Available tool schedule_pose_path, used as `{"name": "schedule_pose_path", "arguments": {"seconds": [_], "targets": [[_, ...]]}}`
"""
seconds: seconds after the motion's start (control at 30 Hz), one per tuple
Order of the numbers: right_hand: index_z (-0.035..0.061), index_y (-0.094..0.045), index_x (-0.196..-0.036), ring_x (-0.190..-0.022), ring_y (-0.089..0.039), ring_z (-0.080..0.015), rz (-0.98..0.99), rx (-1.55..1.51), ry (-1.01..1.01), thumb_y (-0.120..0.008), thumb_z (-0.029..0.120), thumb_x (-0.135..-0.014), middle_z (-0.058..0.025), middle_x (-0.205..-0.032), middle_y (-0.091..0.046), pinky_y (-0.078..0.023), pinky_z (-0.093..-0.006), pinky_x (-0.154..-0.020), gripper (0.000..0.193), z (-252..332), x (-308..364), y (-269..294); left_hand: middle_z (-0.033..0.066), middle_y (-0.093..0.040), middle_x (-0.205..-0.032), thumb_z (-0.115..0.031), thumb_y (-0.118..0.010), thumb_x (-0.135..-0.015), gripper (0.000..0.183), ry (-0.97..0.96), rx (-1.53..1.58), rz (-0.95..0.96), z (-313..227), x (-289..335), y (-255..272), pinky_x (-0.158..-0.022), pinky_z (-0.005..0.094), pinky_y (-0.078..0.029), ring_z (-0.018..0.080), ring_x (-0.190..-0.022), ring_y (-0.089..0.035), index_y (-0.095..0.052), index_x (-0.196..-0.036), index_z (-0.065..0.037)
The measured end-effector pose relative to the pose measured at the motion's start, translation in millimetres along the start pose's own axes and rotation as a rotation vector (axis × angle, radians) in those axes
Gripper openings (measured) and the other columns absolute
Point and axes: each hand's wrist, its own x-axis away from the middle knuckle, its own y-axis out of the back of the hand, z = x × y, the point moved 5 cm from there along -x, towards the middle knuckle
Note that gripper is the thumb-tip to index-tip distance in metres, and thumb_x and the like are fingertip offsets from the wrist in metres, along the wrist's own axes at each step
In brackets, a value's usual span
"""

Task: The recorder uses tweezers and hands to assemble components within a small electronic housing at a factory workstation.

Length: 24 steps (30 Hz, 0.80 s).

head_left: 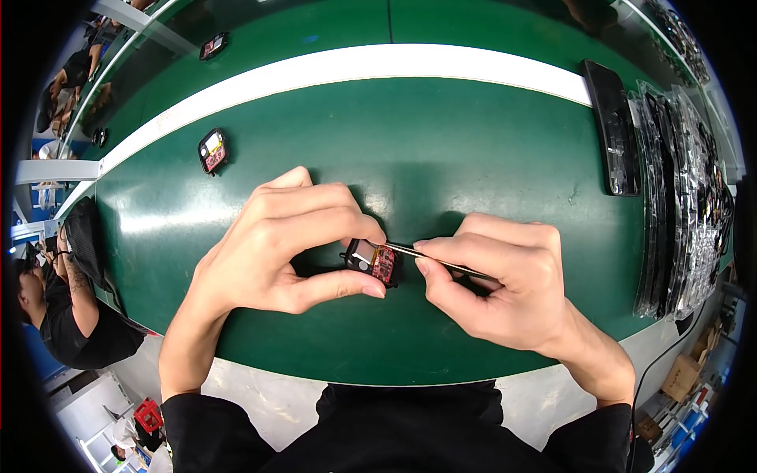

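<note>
Between the thumb and index finger of my left hand is a small black device casing, gripped by its upper and lower edges. Its inside faces up and shows a red circuit board, a pale rectangular part and a bit of yellow. My right hand pinches thin metal tweezers like a pen. The tweezers' tip reaches the casing's upper right corner, close to my left index fingertip; whether it grips anything is too small to tell.
A similar opened casing lies farther left on the green table, and another unit sits beyond the white strip. At the right stand a black tray and stacked clear plastic trays. A person sits at the left.
</note>
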Motion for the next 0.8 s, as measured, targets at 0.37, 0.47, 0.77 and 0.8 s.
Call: {"name": "schedule_pose_path", "arguments": {"seconds": [0.37,0.47,0.77,0.8], "targets": [[-0.0011,-0.082,-0.099,-0.055,-0.062,-0.0195,0.014,-0.013,-0.002,-0.085,-0.007,-0.085,-0.0074,-0.075,-0.067,-0.046,-0.0332,-0.047,0.015,-2.2,1.2,0.4,0.0020,-0.080,-0.095,-0.040,-0.104,-0.072,0.053,0.036,0.032,0.000,1.3,-1.1,-1.3,-0.071,0.0364,-0.035,0.0201,-0.080,-0.071,-0.082,-0.110,-0.009],[-0.0013,-0.082,-0.098,-0.054,-0.062,-0.0190,0.022,-0.052,-0.025,-0.084,-0.007,-0.085,-0.0072,-0.074,-0.066,-0.046,-0.0334,-0.047,0.014,-4.2,0.9,-0.2,0.0022,-0.080,-0.094,-0.040,-0.104,-0.072,0.053,0.021,0.023,-0.001,0.4,-1.5,-1.5,-0.071,0.0366,-0.035,0.0204,-0.080,-0.071,-0.082,-0.109,-0.009],[-0.0002,-0.082,-0.097,-0.054,-0.063,-0.0181,0.010,-0.027,-0.076,-0.085,-0.004,-0.085,-0.0066,-0.074,-0.066,-0.047,-0.0328,-0.047,0.014,-3.2,1.3,1.9,0.0025,-0.081,-0.096,-0.041,-0.104,-0.072,0.053,-0.001,0.005,-0.001,0.7,-1.7,-0.5,-0.071,0.0365,-0.036,0.0205,-0.081,-0.072,-0.083,-0.109,-0.009],[-0.0002,-0.082,-0.097,-0.054,-0.063,-0.0182,0.005,-0.023,-0.063,-0.085,-0.005,-0.084,-0.0066,-0.073,-0.066,-0.047,-0.0328,-0.047,0.014,-2.8,1.3,2.1,0.0025,-0.081,-0.096,-0.041,-0.104,-0.072,0.053,0.000,0.005,-0.001,0.9,-1.6,-0.5,-0.071,0.0365,-0.036,0.0205,-0.081,-0.072,-0.083,-0.109,-0.009]]}}
